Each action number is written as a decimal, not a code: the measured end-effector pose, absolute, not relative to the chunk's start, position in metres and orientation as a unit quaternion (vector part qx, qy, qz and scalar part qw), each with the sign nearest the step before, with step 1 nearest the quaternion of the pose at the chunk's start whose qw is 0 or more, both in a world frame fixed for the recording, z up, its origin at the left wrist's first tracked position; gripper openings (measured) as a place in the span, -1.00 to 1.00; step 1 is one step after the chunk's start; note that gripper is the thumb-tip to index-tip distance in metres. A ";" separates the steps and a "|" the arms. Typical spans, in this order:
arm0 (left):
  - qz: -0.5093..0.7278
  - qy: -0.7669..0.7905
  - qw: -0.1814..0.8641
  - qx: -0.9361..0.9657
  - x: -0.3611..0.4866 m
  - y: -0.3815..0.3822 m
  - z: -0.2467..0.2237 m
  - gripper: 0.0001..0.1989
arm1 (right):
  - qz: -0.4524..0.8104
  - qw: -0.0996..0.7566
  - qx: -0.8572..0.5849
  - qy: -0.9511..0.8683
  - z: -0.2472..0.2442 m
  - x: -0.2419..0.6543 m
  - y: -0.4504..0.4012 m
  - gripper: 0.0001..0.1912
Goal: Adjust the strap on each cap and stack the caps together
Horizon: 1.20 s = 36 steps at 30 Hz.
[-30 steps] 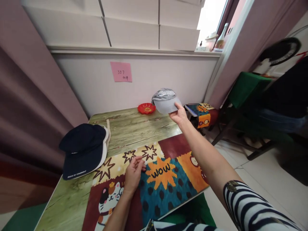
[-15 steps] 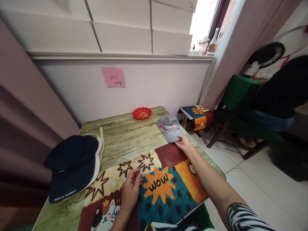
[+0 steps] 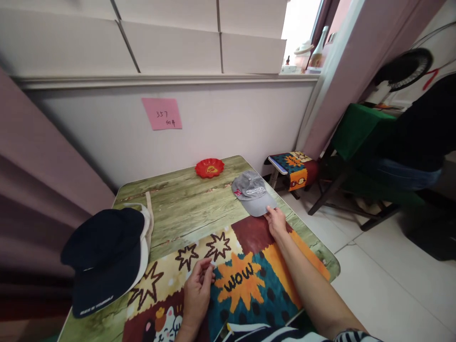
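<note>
A grey cap (image 3: 252, 190) with white lettering lies at the right side of the wood-patterned table (image 3: 185, 199), its brim toward me. My right hand (image 3: 276, 222) pinches the edge of that brim, thumb on top. Over the colourful mat (image 3: 245, 285), near the "WOW" print, rests my left hand (image 3: 199, 285), its fingers loosely curled and apart, holding nothing. On the left of the table a dark navy cap (image 3: 107, 256) sits on top of a white cap (image 3: 145, 237) whose strap sticks out.
A red scalloped dish (image 3: 209, 168) stands at the table's back edge by the wall. Beyond the right edge are a stool with a patterned cover (image 3: 295, 166) and a seated person (image 3: 416, 137) beside a green-covered surface (image 3: 359, 126). A pink note (image 3: 162, 114) hangs on the wall.
The view has shifted slightly. My right hand still grips the grey cap's brim, and the cap has moved slightly toward me. My left hand looks much the same.
</note>
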<state>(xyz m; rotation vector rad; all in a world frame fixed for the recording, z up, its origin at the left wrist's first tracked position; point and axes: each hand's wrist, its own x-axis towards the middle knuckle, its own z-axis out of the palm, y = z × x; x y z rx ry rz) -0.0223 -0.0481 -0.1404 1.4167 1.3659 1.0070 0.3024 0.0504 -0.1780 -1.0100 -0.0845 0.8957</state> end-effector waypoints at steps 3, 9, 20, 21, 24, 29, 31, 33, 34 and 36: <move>0.409 0.553 0.452 0.568 -0.022 -0.047 -0.140 -0.63 | 0.402 0.784 -0.470 -0.052 -0.180 0.301 0.051 -0.73; 0.400 0.549 0.457 0.574 -0.022 -0.046 -0.140 -0.64 | 0.378 0.786 -0.486 -0.054 -0.180 0.302 0.054 -0.71; 0.422 0.526 0.521 0.524 -0.021 -0.059 -0.140 -0.72 | 0.381 0.770 -0.507 -0.068 -0.172 0.291 0.026 -0.62; 0.423 0.524 0.533 0.512 -0.024 -0.058 -0.138 -0.72 | 0.377 0.771 -0.509 -0.066 -0.172 0.288 0.018 -0.61; 0.440 0.537 0.509 0.509 -0.043 -0.049 -0.122 -0.72 | 0.373 0.764 -0.520 -0.076 -0.173 0.282 -0.011 -0.57; 0.514 0.618 0.268 0.532 -0.124 0.003 -0.062 -0.75 | 0.414 0.688 -0.578 -0.145 -0.159 0.275 -0.044 -0.55; 0.538 0.647 0.154 0.517 -0.166 0.031 -0.038 -0.70 | 0.412 0.677 -0.587 -0.166 -0.149 0.269 -0.043 -0.54; 0.514 0.690 0.021 0.509 -0.204 0.057 -0.021 -0.68 | 0.409 0.678 -0.582 -0.185 -0.139 0.260 -0.037 -0.54; 0.485 0.715 -0.025 0.503 -0.219 0.068 -0.016 -0.68 | 0.410 0.680 -0.576 -0.193 -0.135 0.254 -0.034 -0.54; 0.407 0.757 -0.048 0.510 -0.241 0.087 -0.013 -0.69 | 0.418 0.680 -0.567 -0.204 -0.127 0.240 -0.028 -0.55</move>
